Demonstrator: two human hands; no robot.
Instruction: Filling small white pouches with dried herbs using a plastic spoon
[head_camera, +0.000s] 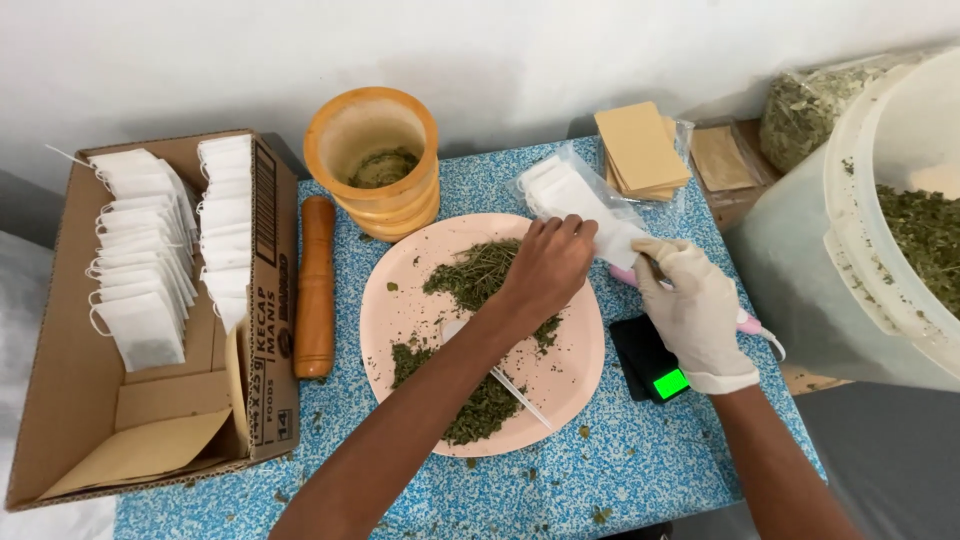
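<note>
I take the pink plate (400, 300) as my landmark. It is round, pale salmon, and sits in the middle of a blue speckled tabletop (620, 460); dried green herb (478, 275) lies on it in loose clumps, with a white plastic spoon (505, 380) resting across the plate under my left forearm.

My left hand (548, 265), bare, reaches across the plate's far right edge with fingers curled and pinched on a small white filter bag (612, 238). The bag is flat, rectangular, thin white paper, slightly translucent, and it hangs just past the plate's upper right rim. My right hand (697, 310), in a whitish glove, is just right of the plate and grips the same bag from the other side; its fingers are closed, and a pink tool (748, 322) pokes out beneath the palm, though I cannot tell exactly how it is held.

Below the gloved hand, right of the plate, a small black scale (650, 365) shows a green lit display. Behind the plate stands an orange wooden mortar (372, 160) with herb inside, and a wooden pestle (315, 285) lies left of the plate. Further left is a cardboard box (150, 440) with rows of filled white bags. Behind the plate to the right lie a clear packet of empty bags (560, 185) and a stack of tan paper sleeves (640, 148). Far right, a big white bucket (860, 230) holds more herb.
</note>
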